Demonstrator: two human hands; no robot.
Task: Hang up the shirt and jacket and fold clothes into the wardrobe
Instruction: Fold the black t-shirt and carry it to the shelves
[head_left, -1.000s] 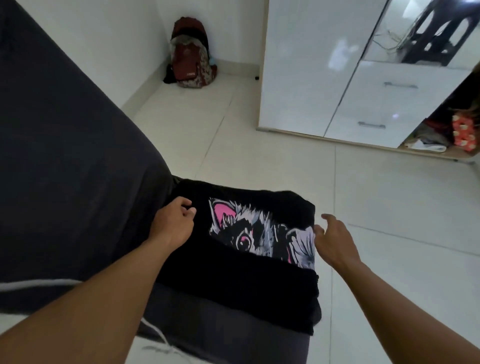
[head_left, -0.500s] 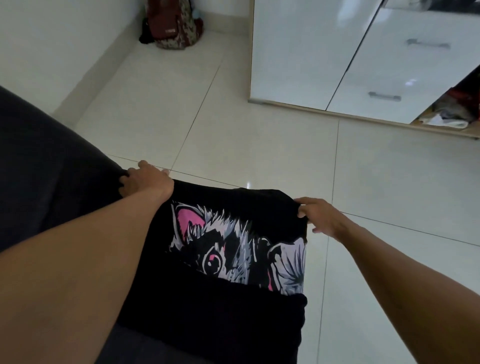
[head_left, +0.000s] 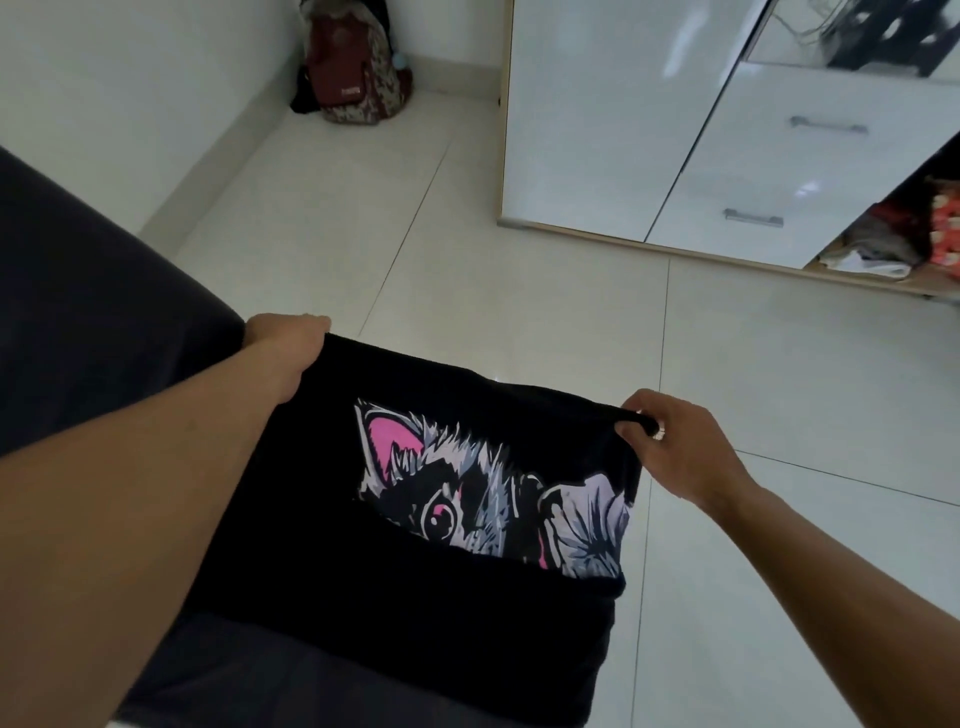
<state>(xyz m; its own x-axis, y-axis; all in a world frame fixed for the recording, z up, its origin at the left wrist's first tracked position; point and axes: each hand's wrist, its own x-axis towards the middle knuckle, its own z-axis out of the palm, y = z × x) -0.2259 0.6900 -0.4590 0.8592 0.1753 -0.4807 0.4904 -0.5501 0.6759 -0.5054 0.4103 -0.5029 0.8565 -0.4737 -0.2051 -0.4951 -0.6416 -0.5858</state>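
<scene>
Left hand (head_left: 283, 348) grips the black shirt (head_left: 415, 597) at its ten-o'clock corner, fingers curled; right hand (head_left: 675, 447) pinches its two-o'clock corner.

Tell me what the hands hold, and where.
The black T-shirt: the left hand grips its far left corner, the right hand pinches its far right corner.

A bedroom in a home. A glossy white wardrobe (head_left: 613, 130) fills the upper right, with two handled drawers (head_left: 810, 171) and, at the right edge, an open compartment heaped with clothes (head_left: 883, 239). A pale tiled floor (head_left: 519, 291) runs across the middle to plain white walls (head_left: 130, 78). A backpack (head_left: 353, 78) slumps in the top corner. What looks like a dark bed (head_left: 93, 291) takes the left, a folded shirt (head_left: 415, 519) at its edge.
</scene>
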